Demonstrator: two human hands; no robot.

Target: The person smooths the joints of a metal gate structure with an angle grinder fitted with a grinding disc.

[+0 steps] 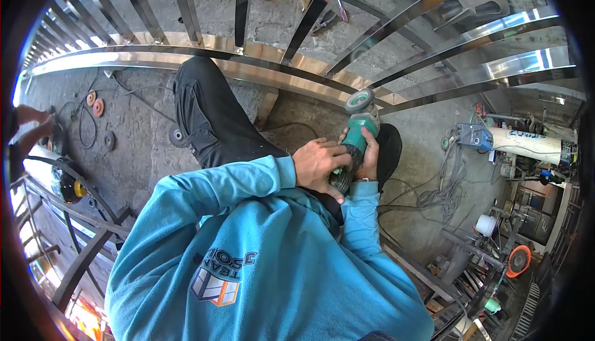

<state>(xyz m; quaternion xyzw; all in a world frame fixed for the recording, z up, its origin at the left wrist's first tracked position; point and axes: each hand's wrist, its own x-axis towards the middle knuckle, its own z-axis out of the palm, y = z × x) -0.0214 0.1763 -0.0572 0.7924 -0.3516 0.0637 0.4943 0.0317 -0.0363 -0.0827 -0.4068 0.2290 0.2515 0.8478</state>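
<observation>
A green angle grinder [354, 139] points up and away from my body, its round disc [359, 100] close beside the lower rail of a shiny metal railing [285, 71]. My left hand [321, 165] is wrapped over the dark rear part of the grinder. Around the green body, nearer the disc, my right hand [368, 152] is closed. Whether the disc touches the rail cannot be made out.
Loose cables [443, 186] lie on the floor at the right, near a white cylinder [527, 144]. Small discs [98, 107] and a cord are at the left. Pliers [324, 22] lie beyond the railing. A person's hand [34, 124] shows at the far left.
</observation>
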